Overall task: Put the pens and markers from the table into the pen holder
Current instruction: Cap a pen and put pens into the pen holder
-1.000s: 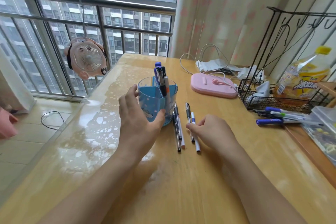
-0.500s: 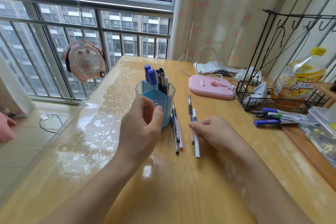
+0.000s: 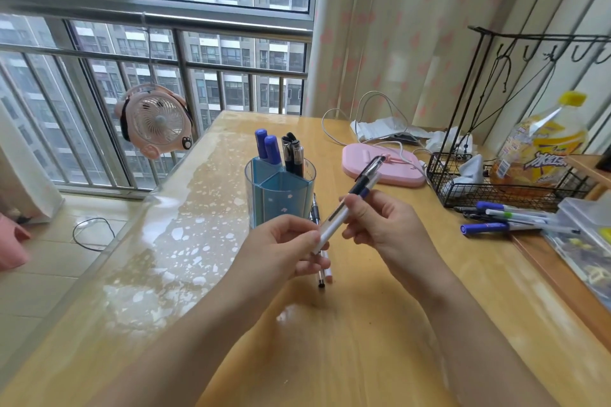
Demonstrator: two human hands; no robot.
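Note:
A clear blue pen holder point(image 3: 279, 196) stands mid-table with two blue markers point(image 3: 267, 149) and some black pens point(image 3: 293, 152) upright in it. Both hands hold a pair of pens point(image 3: 334, 220) tilted in the air just in front of the holder. My right hand point(image 3: 383, 225) grips their middle; my left hand point(image 3: 291, 248) pinches the lower white end. Two more pens point(image 3: 322, 274) lie on the table beneath my hands, partly hidden. Several pens and markers point(image 3: 496, 220) lie at the right by the wire basket.
A pink flat device point(image 3: 390, 172) with a white cable lies behind the holder. A black wire basket point(image 3: 496, 190) with a rack, a yellow bottle point(image 3: 542, 149) and a clear plastic box point(image 3: 585, 231) crowd the right edge. A pink fan point(image 3: 155, 122) hangs at the window.
My right hand has lifted the two pens off the table. My left hand has let go of the holder and taken their lower end. The camera has moved closer.

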